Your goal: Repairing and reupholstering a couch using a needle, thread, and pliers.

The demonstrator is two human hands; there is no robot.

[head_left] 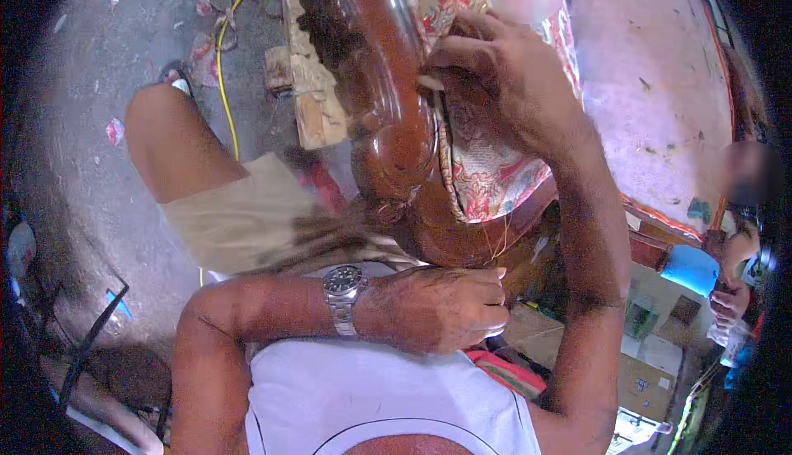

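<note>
A dark, polished carved wooden furniture frame (388, 84) stands before me, with red-and-cream floral fabric (487, 187) over its seat. Along the line where fabric meets wood runs a braided trim (446, 158). My right hand (511, 75) reaches over the fabric, its fingers bent and closed on the upper part of this trim; the fingertips are partly hidden. Close to my chest, my left hand (450, 311) is curled into a loose fist below the frame's near rail. Thin loose strands (498, 245) hang between the fabric's lower corner and this fist. Whatever it grips is hidden.
A yellow cable (221, 67) crosses the concrete floor at left, beside rough wood pieces (318, 108). At right lies a pale pink sheet-like surface (652, 108). A cardboard box (643, 381), a blue roll-shaped object (690, 269) and another person's hand (728, 305) are at lower right.
</note>
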